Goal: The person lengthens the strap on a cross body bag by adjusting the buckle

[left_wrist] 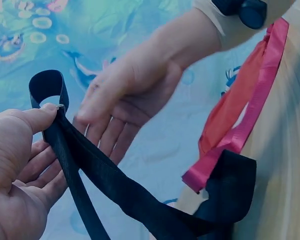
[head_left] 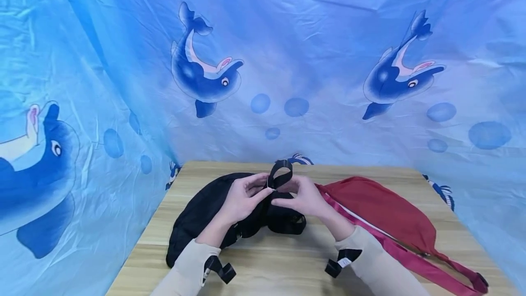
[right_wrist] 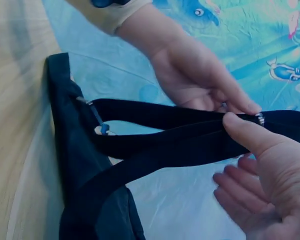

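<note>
A black waist bag [head_left: 201, 214] lies on the wooden table under my left forearm. Its webbing strap [left_wrist: 82, 192] rises from it and ends in an upright loop [head_left: 287, 165]. My left hand [head_left: 242, 198] pinches the strap at a small metal slider [right_wrist: 260, 119], thumb pressed on the front. My right hand [head_left: 306, 195] is close on the strap's other side, its thumb overlapping the webbing in the right wrist view. The fingers of that hand extend loosely below the strap, not curled round it.
To the right, a red waist bag [head_left: 382, 204] with a pinkish-red strap [head_left: 415, 261] lies on the table [head_left: 271, 264]. A blue dolphin-print sheet [head_left: 287, 58] hangs behind and at the left. Black bands with dangling ends [head_left: 225, 272] circle both wrists.
</note>
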Motion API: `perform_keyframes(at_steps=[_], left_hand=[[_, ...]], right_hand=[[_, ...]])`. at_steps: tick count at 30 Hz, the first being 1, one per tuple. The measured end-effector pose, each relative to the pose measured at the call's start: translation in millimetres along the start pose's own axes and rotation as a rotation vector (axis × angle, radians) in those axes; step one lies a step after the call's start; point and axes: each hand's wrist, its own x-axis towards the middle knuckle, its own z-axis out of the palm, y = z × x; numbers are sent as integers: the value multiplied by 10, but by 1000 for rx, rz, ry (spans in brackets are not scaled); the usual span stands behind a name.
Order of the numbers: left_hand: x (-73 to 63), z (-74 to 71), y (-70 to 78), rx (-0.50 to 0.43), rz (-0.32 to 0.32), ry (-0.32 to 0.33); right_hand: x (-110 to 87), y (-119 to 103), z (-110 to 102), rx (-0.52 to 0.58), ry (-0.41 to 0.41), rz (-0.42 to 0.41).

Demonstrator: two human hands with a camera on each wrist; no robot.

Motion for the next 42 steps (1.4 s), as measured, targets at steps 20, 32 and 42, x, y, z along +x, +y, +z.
perform_keyframes(at_steps=[20, 32, 42], left_hand=[[47, 59, -97, -114, 3, 147], [43, -6, -114, -100, 10, 116], [12, 14, -136, -114, 14, 108]], right_hand=[[-11, 92, 148, -63, 35, -37], [-11, 201, 249, -61, -55, -54], [-4, 152, 265, -24, 22, -81]])
